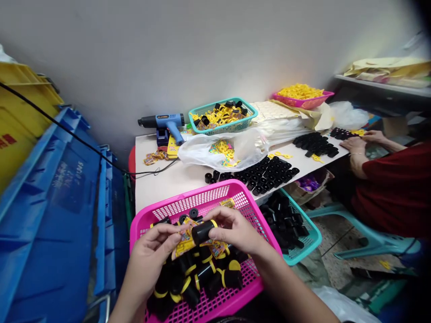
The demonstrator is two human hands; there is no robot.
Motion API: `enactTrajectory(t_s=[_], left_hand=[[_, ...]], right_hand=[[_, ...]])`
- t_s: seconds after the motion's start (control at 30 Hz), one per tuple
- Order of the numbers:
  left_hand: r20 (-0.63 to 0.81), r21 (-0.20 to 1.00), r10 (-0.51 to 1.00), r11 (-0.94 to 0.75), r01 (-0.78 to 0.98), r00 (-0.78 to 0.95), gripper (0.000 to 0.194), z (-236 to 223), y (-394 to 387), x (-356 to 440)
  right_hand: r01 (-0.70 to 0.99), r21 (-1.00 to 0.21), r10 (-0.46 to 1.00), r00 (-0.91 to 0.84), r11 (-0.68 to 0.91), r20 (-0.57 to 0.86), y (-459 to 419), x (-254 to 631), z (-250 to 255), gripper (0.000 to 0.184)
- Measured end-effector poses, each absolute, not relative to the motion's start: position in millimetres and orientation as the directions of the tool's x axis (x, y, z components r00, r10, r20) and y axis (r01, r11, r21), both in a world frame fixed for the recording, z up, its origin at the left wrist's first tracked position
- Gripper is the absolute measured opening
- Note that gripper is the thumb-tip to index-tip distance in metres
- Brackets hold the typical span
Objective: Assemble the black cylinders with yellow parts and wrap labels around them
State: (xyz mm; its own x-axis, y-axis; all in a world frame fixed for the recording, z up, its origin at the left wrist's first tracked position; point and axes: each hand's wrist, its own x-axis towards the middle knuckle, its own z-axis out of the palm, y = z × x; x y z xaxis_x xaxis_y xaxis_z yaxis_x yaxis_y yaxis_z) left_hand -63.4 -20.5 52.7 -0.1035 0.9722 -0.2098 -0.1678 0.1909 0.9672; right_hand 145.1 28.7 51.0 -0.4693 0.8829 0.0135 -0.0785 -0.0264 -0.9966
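My right hand [235, 231] pinches a short black tube with a yellow rim [203, 231] over a pink basket [222, 197]. My left hand [153, 251] is closed on a small colourful printed packet [184, 240] right beside that tube. Under both hands the basket holds several black tubes with yellow caps [198, 276] and more packets.
A white table [161, 181] carries rows of black tubes [266, 172], a blue heat gun [164, 123], a clear bag with coloured bits [222, 150], a teal basket [222, 116] and a pink tray of yellow parts [303, 96]. Another teal basket [296, 229] sits lower right. A person in red [393, 188] works at right. Blue and yellow crates [50, 188] stand left.
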Motion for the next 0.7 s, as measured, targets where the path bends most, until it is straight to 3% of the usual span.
enactTrajectory(t_s=[0.17, 0.37, 0.57, 0.63, 0.7], left_hand=[[-0.226, 0.96, 0.973, 0.216, -0.179, -0.041, 0.023, 54.8, -20.5, -59.9], [-0.247, 0.957, 0.967, 0.234, -0.174, -0.06, 0.024, 58.4, -19.8, -55.3], [-0.257, 0.961, 0.965, 0.249, -0.122, -0.054, 0.028, 60.3, -23.7, -45.6], [-0.256, 0.958, 0.964, 0.242, -0.155, -0.078, 0.027, 58.3, -25.4, -42.3], [-0.25, 0.953, 0.965, 0.231, -0.195, -0.076, 0.027, 55.3, -26.6, -39.9]], right_hand=[[0.083, -0.996, 0.861, -0.505, -0.016, -0.056, 26.1, 147.3, 55.0, 0.035], [-0.003, -0.999, 0.865, -0.501, -0.043, -0.036, 24.1, 142.6, 44.7, 0.039], [-0.034, -0.975, 0.876, -0.433, 0.22, 0.212, 18.4, 133.4, 40.2, 0.038], [-0.129, -0.981, 0.87, -0.456, 0.142, 0.186, 16.3, 131.8, 40.1, 0.035], [-0.245, -0.962, 0.854, -0.519, -0.117, 0.028, 14.0, 129.5, 38.7, 0.037]])
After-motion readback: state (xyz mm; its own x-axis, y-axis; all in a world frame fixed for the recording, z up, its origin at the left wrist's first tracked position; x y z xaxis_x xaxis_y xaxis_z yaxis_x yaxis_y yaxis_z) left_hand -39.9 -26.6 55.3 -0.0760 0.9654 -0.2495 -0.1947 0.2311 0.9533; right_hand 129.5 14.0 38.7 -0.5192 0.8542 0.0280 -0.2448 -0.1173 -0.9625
